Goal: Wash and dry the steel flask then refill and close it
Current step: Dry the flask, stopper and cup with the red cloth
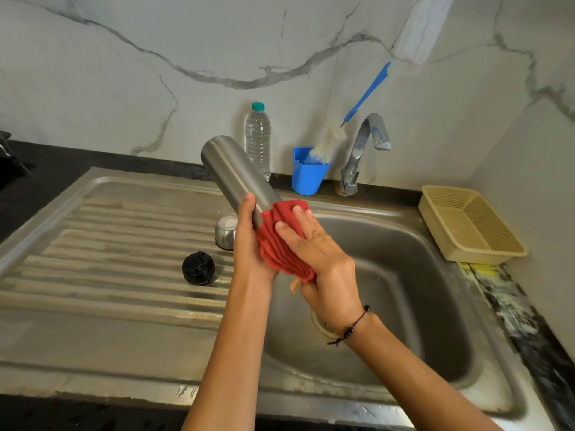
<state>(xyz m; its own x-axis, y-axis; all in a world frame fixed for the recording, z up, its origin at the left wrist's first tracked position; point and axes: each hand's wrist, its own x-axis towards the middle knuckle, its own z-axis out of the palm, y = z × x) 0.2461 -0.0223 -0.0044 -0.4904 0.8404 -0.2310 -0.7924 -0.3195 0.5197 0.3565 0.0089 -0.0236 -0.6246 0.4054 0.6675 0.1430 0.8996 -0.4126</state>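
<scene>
head view: your left hand grips the flask over the sink left edge. your right hand wraps the cloth round it. rub every side dry.

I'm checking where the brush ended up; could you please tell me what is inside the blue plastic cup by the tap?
The blue plastic cup holds a blue-handled bottle brush, white bristles down, handle leaning out; the cup's bottom is hidden.

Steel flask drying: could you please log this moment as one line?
stage: drying | left hand: holds steel flask | right hand: wraps red cloth | black cap: on drainboard
</scene>
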